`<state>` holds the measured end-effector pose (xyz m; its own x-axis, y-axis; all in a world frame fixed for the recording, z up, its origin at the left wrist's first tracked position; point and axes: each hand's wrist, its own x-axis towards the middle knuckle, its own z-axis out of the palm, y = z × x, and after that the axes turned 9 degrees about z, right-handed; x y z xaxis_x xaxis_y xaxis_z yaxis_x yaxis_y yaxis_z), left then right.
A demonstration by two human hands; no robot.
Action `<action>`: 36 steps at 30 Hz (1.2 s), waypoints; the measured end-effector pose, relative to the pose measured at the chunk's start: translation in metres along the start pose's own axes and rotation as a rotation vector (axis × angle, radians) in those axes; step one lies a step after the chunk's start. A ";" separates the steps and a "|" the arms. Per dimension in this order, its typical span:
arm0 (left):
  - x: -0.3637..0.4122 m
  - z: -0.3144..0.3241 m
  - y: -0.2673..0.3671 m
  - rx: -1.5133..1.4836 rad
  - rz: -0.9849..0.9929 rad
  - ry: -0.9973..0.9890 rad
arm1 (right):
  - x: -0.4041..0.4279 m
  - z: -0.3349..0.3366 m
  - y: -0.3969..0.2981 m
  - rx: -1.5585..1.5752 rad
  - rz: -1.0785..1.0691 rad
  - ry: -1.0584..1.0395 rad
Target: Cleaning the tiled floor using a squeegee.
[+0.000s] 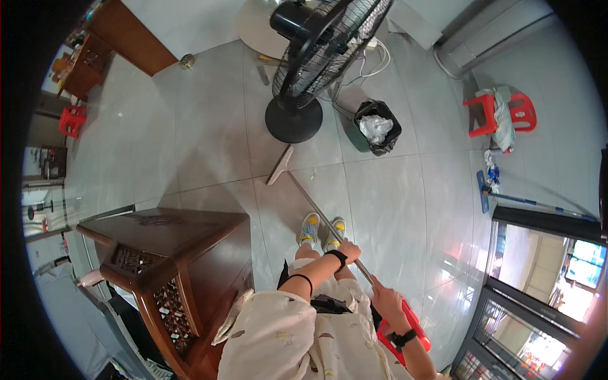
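Observation:
Both my hands are on the thin metal pole of a long-handled floor tool with a flat T-shaped head, like a squeegee or broom. My left hand grips the pole above my shoes. Higher up the handle, near its end, is my right hand, with an outstretched finger along the pole. The pale head rests on the grey tiles just in front of the round black base of a standing fan. To the right of the fan stands a green bin with a black liner and crumpled clear plastic inside.
A dark carved wooden cabinet stands close on the left. White cables lie behind the bin. A red plastic stool and a blue flat mop are at the right wall. Something red is beside my right arm.

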<state>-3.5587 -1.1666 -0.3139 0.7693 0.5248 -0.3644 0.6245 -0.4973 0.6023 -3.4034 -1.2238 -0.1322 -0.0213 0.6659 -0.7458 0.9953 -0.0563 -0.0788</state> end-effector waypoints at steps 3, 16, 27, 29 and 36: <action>0.011 -0.002 0.043 -0.116 0.077 -0.112 | -0.040 0.014 0.024 0.100 0.041 0.087; 0.040 0.016 0.065 0.167 0.284 0.142 | -0.067 -0.004 0.028 0.395 0.064 0.199; 0.054 -0.026 0.013 0.175 0.028 0.122 | 0.013 0.013 0.026 0.348 -0.061 0.299; 0.061 0.005 0.043 0.138 0.084 0.058 | -0.014 0.020 0.047 0.337 -0.101 0.305; 0.109 0.046 0.166 -0.065 0.359 -0.183 | -0.096 0.010 0.180 0.864 0.107 -0.183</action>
<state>-3.3651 -1.2239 -0.2867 0.9520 0.1908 -0.2394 0.3061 -0.5787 0.7559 -3.2235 -1.3056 -0.0816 -0.0211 0.4998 -0.8659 0.5758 -0.7020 -0.4192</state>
